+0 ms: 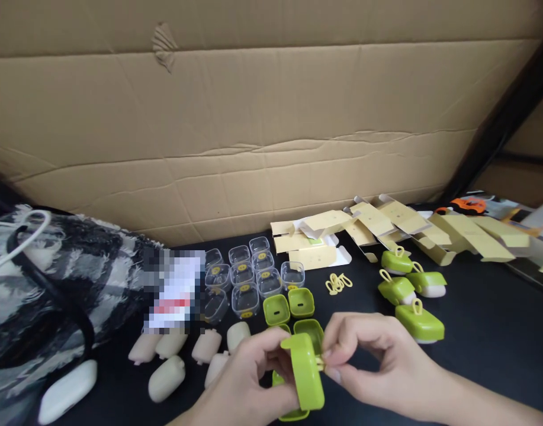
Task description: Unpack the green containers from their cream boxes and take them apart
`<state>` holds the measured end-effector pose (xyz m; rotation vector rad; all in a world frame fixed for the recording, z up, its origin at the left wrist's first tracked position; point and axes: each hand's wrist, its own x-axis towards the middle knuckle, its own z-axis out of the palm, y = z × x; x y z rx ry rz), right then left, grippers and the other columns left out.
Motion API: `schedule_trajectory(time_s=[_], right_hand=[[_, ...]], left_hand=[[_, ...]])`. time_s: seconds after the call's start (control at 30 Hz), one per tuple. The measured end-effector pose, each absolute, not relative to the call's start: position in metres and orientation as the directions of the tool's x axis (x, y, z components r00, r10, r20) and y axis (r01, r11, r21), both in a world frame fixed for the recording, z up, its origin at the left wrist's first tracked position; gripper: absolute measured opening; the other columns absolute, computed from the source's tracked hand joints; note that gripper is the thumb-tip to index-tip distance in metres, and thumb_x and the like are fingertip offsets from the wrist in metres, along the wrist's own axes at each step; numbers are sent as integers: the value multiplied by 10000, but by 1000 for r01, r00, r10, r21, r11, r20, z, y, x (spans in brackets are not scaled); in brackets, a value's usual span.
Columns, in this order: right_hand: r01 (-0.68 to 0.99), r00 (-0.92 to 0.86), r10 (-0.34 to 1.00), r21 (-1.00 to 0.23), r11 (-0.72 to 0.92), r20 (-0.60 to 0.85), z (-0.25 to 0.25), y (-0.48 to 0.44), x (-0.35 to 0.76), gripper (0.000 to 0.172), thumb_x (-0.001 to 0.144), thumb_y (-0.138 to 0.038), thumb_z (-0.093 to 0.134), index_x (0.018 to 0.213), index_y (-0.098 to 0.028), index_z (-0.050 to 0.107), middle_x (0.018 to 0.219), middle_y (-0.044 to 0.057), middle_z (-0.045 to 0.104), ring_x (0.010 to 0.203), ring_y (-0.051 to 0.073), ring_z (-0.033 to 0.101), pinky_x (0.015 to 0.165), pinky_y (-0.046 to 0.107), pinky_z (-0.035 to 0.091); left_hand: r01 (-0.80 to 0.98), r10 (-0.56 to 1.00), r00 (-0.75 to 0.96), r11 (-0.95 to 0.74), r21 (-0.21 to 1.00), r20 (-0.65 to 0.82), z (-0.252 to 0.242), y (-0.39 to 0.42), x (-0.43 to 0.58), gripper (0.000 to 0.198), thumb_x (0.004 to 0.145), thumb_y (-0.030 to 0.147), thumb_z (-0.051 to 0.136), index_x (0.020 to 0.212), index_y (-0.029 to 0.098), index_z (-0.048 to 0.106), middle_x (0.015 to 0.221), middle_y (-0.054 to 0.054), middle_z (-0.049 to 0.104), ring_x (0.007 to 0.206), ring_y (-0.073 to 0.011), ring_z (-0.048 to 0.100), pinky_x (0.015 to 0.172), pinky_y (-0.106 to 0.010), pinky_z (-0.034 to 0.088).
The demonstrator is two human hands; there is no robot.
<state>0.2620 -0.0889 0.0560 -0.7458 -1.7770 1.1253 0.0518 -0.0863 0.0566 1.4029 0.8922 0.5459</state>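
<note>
My left hand (253, 378) is wrapped round a green cap (309, 373), which is tilted on its side. The fingertips of my right hand (369, 361) pinch a small yellow loop (320, 362) at the cap's right side; part of the loop is hidden by the fingers. Beneath and behind my left hand stand several more green caps (301, 302), open side up. A small pile of yellow loops (339, 284) lies behind my right hand. To the right sit several green-capped pieces (420, 322) with loops standing on top.
Clear plastic cups (245, 300) stand in rows at centre left, with pale rounded pieces (166, 378) in front. Flattened boxes (373, 219) lie along the back. A white case (68, 391) and a fringed cloth (115, 260) are at the left.
</note>
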Motion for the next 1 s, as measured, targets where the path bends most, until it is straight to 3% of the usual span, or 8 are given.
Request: schedule_trajectory(time_s=[0.37,0.47,0.6,0.63,0.77,0.87,0.93,1.0], right_hand=[[100,-460,818,-895,434,345,56,-96,261,119,820,-91,616,730,-167,611,758,16,665,654,99,640,626,200,522],[176,-475,807,-860,479,352,58,-96,264,65,835,-124,623,844,-186,606,793,14,659,709,114,643,671,212,534],[347,-565,678,-610,712,470,65,-97,267,658,704,-234,776,1285,-216,468,1126,100,626,1028,215,617,852,288,535],[376,-612,624,-516,770,486,67,-96,266,706,701,-260,787,1320,-220,451,1166,110,619,1058,226,609,869,296,530],[393,-692,483,-281,876,537,70,-96,262,386,840,-311,670,1189,-185,561,1056,111,691,919,208,657,793,308,544],[403,-665,491,-282,870,563,73,-99,266,230,853,-311,644,1038,-184,599,963,104,694,818,194,654,698,294,548],[460,-662,530,-271,845,529,73,-103,271,127,837,-305,661,891,-199,618,852,69,662,712,171,628,614,264,535],[533,-670,587,-256,807,455,67,-110,275,167,834,-333,670,761,-202,596,747,35,599,613,148,582,533,238,508]], left_hand=[[306,805,534,100,947,-258,68,-88,55,160,749,237,691,894,172,669,863,-6,703,836,-177,648,767,-259,494],[279,810,533,105,955,-244,68,-87,55,138,779,252,659,898,182,667,859,-4,704,842,-180,654,766,-260,506],[340,834,524,-23,940,-170,69,-88,57,109,808,205,599,890,193,670,864,-3,702,838,-181,662,767,-262,516],[366,830,539,-75,928,-146,69,-89,58,112,796,171,593,874,191,671,859,-2,703,828,-180,664,758,-258,518],[417,811,573,-160,895,-122,73,-92,57,113,798,142,566,837,201,654,965,-14,731,936,-197,675,843,-282,521],[452,849,519,-175,874,-98,79,-92,51,28,808,233,607,800,213,625,1164,-38,698,1157,-234,601,1017,-359,440],[460,873,486,-216,862,-41,85,-90,46,42,819,262,611,804,223,606,1175,-31,691,1163,-226,598,1031,-371,428],[448,878,478,-274,851,31,92,-88,41,40,838,252,595,808,228,585,1093,-8,711,1078,-193,638,973,-331,467]])
